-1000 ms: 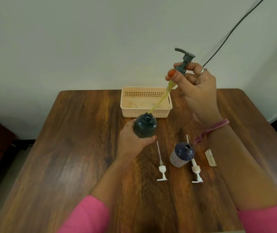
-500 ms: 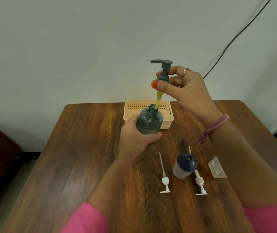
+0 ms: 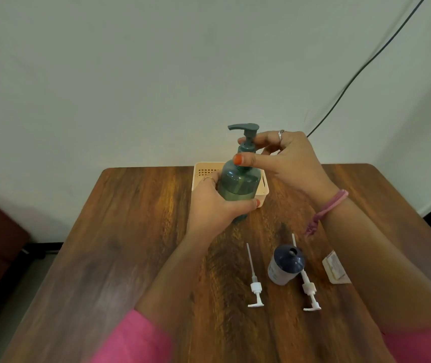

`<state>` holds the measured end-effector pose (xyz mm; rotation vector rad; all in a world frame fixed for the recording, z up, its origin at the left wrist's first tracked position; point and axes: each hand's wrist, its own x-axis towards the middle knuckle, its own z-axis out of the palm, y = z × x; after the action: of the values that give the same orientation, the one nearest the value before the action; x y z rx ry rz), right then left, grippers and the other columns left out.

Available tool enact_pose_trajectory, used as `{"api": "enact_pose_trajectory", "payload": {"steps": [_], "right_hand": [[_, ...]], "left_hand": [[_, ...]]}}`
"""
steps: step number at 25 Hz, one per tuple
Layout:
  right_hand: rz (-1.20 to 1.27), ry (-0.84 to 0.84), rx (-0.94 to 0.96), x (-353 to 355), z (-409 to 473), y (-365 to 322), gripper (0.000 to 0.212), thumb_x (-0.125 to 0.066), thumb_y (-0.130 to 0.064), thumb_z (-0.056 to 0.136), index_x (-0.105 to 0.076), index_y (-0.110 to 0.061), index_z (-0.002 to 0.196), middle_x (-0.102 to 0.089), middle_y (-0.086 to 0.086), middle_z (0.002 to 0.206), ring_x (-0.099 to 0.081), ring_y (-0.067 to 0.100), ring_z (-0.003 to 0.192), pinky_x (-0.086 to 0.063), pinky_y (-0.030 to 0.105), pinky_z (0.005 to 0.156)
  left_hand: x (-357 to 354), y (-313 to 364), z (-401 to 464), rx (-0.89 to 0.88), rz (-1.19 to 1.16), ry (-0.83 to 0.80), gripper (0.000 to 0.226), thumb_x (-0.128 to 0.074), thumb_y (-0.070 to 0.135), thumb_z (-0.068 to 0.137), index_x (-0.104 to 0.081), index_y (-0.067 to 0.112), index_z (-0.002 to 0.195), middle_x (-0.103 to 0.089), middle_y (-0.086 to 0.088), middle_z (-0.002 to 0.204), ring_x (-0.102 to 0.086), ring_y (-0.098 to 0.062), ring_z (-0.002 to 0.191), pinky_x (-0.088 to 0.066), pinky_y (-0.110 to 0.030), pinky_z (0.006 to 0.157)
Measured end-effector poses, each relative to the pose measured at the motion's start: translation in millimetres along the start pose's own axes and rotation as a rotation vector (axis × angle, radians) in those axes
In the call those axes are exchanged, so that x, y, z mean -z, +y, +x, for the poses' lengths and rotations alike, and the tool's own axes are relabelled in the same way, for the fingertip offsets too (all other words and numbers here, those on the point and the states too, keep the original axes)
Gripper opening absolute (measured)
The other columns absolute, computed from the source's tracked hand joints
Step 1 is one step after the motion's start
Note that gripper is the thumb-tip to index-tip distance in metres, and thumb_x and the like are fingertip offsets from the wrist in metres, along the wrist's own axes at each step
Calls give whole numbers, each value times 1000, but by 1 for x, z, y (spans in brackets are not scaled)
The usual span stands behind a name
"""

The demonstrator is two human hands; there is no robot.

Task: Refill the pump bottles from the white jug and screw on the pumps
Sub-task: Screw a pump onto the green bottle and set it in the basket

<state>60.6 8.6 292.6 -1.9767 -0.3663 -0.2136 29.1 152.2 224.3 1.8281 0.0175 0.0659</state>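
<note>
While held, two bottles (image 3: 238,187), three pumps (image 3: 245,136).

Soft, even indoor light; blurred, stretched edges from the wide-angle lens.

A plain room: wooden table (image 3: 135,231) against bare wall (image 3: 130,74).

One head-worn view is given, aimed forward and down from above the bench (image 3: 135,231). The near bench edge is cut off; the wall (image 3: 130,74) is seen beyond both grips, close below.
</note>
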Motion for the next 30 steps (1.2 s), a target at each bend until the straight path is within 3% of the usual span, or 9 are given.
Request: {"api": "enact_pose_trajectory", "payload": {"steps": [5,8,10,13,16,19,23,27,30], "right_hand": [[-97,-150,-7,24,3,-10,40,-71,-47,68,-71,-28,104,-72,-13,99,-60,2,77,-48,13,70],[-122,-280,49,38,7,-12,40,-71,-35,76,-67,-26,115,-70,-12,109,-65,4,86,-48,12,71],[-104,-242,66,32,4,-7,36,-76,-26,76,-68,-22,111,-71,-11,102,-62,-1,76,-47,12,67],[-139,-56,22,20,0,-1,41,-81,-41,63,-70,-21,97,-70,-11,86,-58,2,67,-47,15,61],[-98,-125,-30,23,0,2,53,-76,-47,61,-65,-22,107,-69,-9,100,-64,7,84,-51,22,72],[108,-215,-6,20,-1,5,49,-76,-30,72,-63,-19,118,-70,-2,111,-65,11,104,-53,31,88],[23,-30,-30,7,-2,10,40,-84,-32,66,-68,-19,101,-71,-3,95,-65,9,90,-45,7,72],[-113,-11,-30,6,0,10,46,-83,-40,64,-69,-17,102,-71,-3,95,-64,12,91,-45,9,74],[-93,-66,14,11,0,2,38,-81,-29,72,-71,-16,106,-72,-3,97,-65,10,92,-39,0,71]], "left_hand": [[-2,4,-3,-32,15,-22,70,-90,23,65,-45,32,119,-50,26,99,-53,-5,102,-49,-19,86],[-2,6,-2,-54,-14,-26,67,-91,24,64,-45,35,112,-53,28,98,-56,-5,102,-51,-21,87],[-2,6,-2,-67,-19,-16,67,-91,25,63,-47,35,112,-55,25,101,-57,-5,101,-53,-22,87],[-2,6,-3,-77,-6,1,67,-91,25,63,-46,35,111,-55,24,100,-57,-5,99,-52,-19,85],[-2,5,-2,-79,-6,-3,67,-91,26,64,-47,34,113,-58,18,107,-58,-8,105,-54,-24,89],[-3,8,-2,-82,-13,-13,66,-91,26,64,-47,34,113,-56,24,101,-58,-4,97,-53,-20,85],[-4,5,-1,-79,-25,-6,66,-91,22,63,-48,33,111,-57,23,99,-59,-3,96,-53,-18,81],[-5,0,-2,-57,-18,-4,65,-91,24,63,-47,35,109,-59,19,103,-59,-7,101,-53,-18,81],[-6,1,-3,-55,-31,-5,65,-90,26,64,-46,35,110,-59,18,106,-58,-8,104,-53,-18,81]]}}
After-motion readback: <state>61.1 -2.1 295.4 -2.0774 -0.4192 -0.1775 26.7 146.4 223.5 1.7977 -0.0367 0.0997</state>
